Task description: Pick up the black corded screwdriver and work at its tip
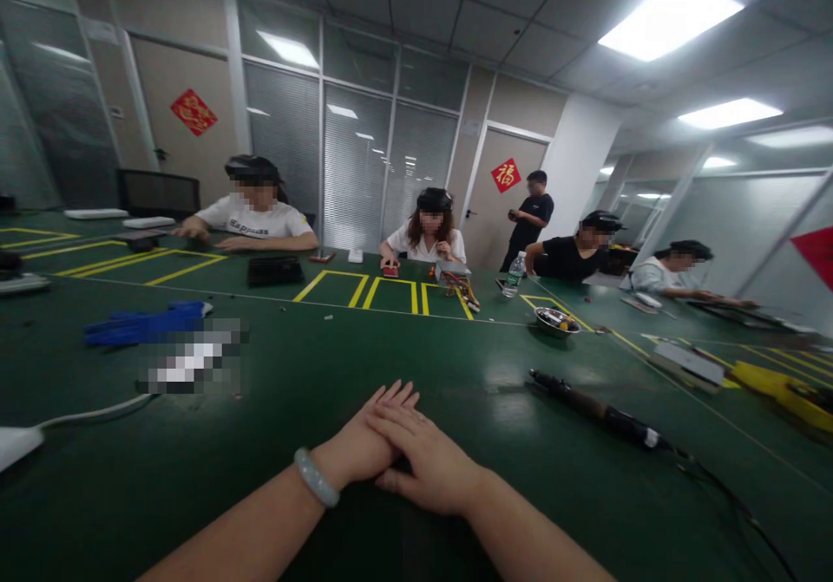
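Note:
My left hand (357, 446) lies flat on the green table (286, 487), fingers stretched forward, with a pale stone bangle (316, 478) round its wrist. Across its back rests my right hand (437, 467), fingers extended and a thin ring on one of them. It partly covers the left hand, and neither hand holds anything. To the right lies a black electric screwdriver (595, 408) with a cable running off towards the lower right. On the left are a blue glove-like item (147, 323) and a blurred-out pale object (192, 361) with a white cord.
Further back stand a metal bowl (556, 322) with small parts, a water bottle (514, 275) and a metal box with coloured wires (455, 280). Yellow tape (390, 280) marks rectangles on the table. Several people sit around it; one person (530, 218) stands behind. A yellow tool (781, 391) lies far right.

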`<move>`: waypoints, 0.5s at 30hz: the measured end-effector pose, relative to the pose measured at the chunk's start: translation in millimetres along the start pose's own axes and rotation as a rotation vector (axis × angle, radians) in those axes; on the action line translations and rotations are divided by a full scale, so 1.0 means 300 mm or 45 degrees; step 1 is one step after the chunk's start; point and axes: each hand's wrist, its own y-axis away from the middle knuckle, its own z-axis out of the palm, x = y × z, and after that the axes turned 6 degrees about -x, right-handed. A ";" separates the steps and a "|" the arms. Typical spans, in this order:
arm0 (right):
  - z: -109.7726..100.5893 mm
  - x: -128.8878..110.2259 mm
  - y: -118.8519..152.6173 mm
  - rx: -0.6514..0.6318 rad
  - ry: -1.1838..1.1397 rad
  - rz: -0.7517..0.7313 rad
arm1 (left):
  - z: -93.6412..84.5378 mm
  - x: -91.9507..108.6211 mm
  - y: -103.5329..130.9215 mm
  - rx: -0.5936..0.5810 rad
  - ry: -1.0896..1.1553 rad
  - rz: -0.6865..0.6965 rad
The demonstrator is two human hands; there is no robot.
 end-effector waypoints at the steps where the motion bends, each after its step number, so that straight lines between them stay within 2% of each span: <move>1: -0.009 0.001 0.006 -0.007 -0.016 -0.010 | -0.012 0.001 0.004 -0.006 0.010 0.008; 4: -0.046 0.011 0.034 -0.032 -0.097 -0.048 | -0.041 -0.004 0.015 -0.026 0.101 0.049; 6: -0.083 0.033 0.061 -0.077 -0.210 -0.043 | -0.051 -0.012 0.018 -0.006 0.199 0.014; 9: -0.160 0.118 0.120 -0.102 -0.390 0.090 | -0.055 -0.021 0.018 0.055 0.332 -0.087; 11: -0.220 0.215 0.180 0.079 -0.355 0.316 | -0.058 -0.024 0.020 0.069 0.384 -0.099; 15: -0.307 0.452 0.370 0.865 0.177 0.932 | -0.071 -0.025 0.028 0.051 0.437 -0.081</move>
